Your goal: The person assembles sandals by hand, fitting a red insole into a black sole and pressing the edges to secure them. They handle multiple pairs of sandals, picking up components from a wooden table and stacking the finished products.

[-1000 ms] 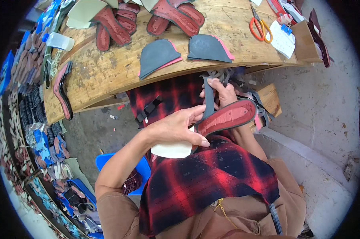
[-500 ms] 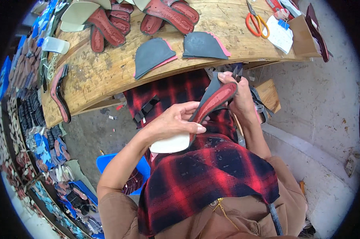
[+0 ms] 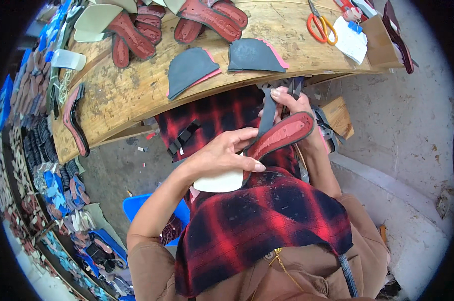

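Note:
My left hand point(image 3: 224, 153) grips a shoe insole point(image 3: 282, 134) over my lap, its thumb on top and its fingers beneath. The insole has a red surface with a dark rim, and a cream-coloured piece point(image 3: 219, 181) at its near left end. In my right hand point(image 3: 292, 103) a dark grey strip point(image 3: 268, 111) is pinched between thumb and finger, stretching from the insole toward the table edge. Dark pointed blades point(image 3: 295, 89) of a tool show at the same hand; its handle is hidden. Beneath both hands lies a red and black checked cloth point(image 3: 257, 215).
On the curved wooden table point(image 3: 136, 90) lie two stacks of grey and pink pieces point(image 3: 193, 70), more red insoles point(image 3: 131, 35), orange-handled scissors point(image 3: 322, 27) and a plastic bottle point(image 3: 69, 58). A single curved insole point(image 3: 74, 120) rests near the left edge. Loaded racks point(image 3: 41, 180) stand at left.
The insole's far end has swung right and down. My right hand has drawn the grey strip away from it, so the strip now stands more upright and apart.

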`<state>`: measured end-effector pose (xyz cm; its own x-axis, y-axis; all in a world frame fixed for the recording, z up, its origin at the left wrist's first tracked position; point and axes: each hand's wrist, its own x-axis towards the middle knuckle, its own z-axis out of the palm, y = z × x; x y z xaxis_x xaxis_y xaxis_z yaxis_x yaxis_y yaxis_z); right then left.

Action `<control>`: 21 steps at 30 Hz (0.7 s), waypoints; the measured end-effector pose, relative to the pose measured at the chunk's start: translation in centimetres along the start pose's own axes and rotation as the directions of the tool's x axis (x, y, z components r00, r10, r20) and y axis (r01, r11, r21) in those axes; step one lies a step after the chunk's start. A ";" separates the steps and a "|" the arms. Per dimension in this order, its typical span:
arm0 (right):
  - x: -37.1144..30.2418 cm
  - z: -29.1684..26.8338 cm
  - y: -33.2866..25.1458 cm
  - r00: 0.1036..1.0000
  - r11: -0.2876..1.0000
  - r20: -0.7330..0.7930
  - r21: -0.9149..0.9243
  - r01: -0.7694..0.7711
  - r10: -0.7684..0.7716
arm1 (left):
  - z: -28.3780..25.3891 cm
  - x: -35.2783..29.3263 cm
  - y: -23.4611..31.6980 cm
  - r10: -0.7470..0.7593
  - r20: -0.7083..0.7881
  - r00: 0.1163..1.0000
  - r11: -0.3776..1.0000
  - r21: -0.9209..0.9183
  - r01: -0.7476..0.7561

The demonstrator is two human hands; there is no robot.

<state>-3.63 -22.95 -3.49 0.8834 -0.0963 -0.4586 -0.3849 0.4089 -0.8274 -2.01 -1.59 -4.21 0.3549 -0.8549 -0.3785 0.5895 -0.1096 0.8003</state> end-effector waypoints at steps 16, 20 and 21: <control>0.5 -1.4 2.5 0.982 0.717 0.086 0.694 0.063 -0.169 | -1.7 1.9 3.3 0.042 -0.026 0.999 0.818 0.575 -0.020; 1.2 0.3 2.0 0.958 0.718 0.217 0.696 -0.016 -0.189 | -3.7 2.6 3.3 0.017 0.006 1.000 0.906 0.422 -0.018; 1.4 0.3 2.2 0.957 0.725 0.204 0.689 0.008 -0.205 | -3.5 2.7 2.9 0.107 0.006 0.994 0.874 0.477 -0.097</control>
<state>-3.18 -21.95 -5.79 0.9790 0.0092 -0.2036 -0.0877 0.9207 -0.3802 3.18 -2.44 -4.52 0.4118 -0.8647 -0.2877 0.1347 -0.2545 0.9576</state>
